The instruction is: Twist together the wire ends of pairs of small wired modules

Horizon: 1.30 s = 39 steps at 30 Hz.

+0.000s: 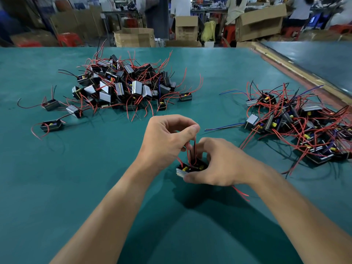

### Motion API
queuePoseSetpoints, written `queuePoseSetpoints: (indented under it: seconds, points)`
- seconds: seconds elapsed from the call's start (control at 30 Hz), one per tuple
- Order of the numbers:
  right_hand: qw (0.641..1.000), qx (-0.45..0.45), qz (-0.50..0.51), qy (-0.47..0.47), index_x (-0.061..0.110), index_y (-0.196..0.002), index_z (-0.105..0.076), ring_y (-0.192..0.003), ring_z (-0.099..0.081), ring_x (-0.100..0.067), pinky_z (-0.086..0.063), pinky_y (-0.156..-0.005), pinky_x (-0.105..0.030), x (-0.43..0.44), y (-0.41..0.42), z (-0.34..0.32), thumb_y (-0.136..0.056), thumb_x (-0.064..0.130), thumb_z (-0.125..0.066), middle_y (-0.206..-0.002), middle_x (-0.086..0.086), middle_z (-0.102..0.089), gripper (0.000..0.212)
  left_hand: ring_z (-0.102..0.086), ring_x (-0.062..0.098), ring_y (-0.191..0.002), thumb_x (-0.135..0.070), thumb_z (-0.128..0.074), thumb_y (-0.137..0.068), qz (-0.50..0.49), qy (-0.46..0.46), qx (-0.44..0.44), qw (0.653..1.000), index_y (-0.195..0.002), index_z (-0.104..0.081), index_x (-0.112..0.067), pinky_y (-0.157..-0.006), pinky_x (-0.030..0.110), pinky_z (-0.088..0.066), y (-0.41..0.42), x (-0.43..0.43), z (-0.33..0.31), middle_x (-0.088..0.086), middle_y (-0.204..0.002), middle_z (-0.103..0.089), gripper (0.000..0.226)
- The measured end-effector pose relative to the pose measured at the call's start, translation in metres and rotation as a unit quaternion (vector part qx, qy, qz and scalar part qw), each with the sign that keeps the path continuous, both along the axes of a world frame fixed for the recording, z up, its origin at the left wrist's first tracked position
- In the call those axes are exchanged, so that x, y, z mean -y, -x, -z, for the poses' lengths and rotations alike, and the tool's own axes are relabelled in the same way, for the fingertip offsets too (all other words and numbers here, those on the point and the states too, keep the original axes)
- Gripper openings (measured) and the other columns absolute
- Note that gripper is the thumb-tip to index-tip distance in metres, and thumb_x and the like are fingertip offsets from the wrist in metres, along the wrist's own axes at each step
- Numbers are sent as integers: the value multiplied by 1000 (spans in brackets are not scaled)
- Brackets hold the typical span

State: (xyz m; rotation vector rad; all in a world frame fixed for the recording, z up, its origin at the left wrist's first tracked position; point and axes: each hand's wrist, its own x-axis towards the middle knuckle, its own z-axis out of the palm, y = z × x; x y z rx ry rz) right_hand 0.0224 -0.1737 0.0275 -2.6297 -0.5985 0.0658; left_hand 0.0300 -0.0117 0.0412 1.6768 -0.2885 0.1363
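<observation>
Teal matting covers the table (76, 187), and near its middle a small black module (187, 168) with a yellow part on top is held just above the surface. It is clasped by the right hand (219, 164). The thumb is pressed under the module's pale lower edge and the curled fingers are wrapped round its far side (whether a second module is hidden behind those fingers cannot be told). From the module two wires (192, 149), one red and one black, are drawn upward. Their upper ends are pinched between the thumb and forefinger of the left hand (165, 140), which is raised above and to the left of the right hand, its other fingers curled in. The two hands are close together, almost touching. A further red wire end (242, 194) is seen trailing out from beneath the right hand onto the table.

A large heap of modules (122, 86), black with silvery sides and tangled red and black leads, is piled on the far left part of the table. Three stray modules (51, 125) are scattered just beside it, nearer the left edge. A second heap (297, 126) is spread flatter at the right, its leads red, black and blue. Beyond the table's far edge, cardboard boxes (134, 38) and standing people (180, 6) are seen, blurred.
</observation>
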Motion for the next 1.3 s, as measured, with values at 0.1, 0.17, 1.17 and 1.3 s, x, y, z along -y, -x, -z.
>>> queuePoseSetpoints:
  seconds: [0.1, 0.17, 1.17, 1.3]
  points:
    - [1000, 7, 7, -8, 38, -81, -61, -68, -52, 2, -33, -57, -20, 6, -5, 0, -56, 74, -62, -81, 13, -54, 44, -62, 16, -50, -7, -70, -88, -8, 4, 1, 1000, -75, -71, -14, -49, 25, -49, 0, 0, 0, 0, -63, -68, 15]
    - [1000, 17, 13, -10, 35, -84, -63, -69, -52, 4, -32, -56, -19, 9, -6, 0, -54, 76, -57, -83, 12, -54, 50, -62, 17, -51, -8, -71, -88, -11, 7, 7, 1000, -75, -70, -14, -50, 26, -50, 0, 0, 0, 1, -64, -68, 14]
    - [862, 304, 370, -168, -3, -135, -47, -130, -38, -37, -23, -113, -41, 64, -41, -13, -73, -2, -59, -134, -24, -49, 63, -61, 16, -56, -45, -68, -70, -25, -124, -42, 991, -85, -68, -27, -57, 29, -48, -4, -1, 8, -9, -78, -70, 23]
    - [817, 396, 356, -219, -1, -117, -59, -110, -49, -37, -38, -98, -49, 61, -39, -13, -73, 5, -55, -115, -21, -60, 45, -57, 10, -58, -42, -68, -73, -75, -191, -8, 979, -100, -63, -29, -65, 33, -53, -5, -3, 11, -14, -83, -68, 31]
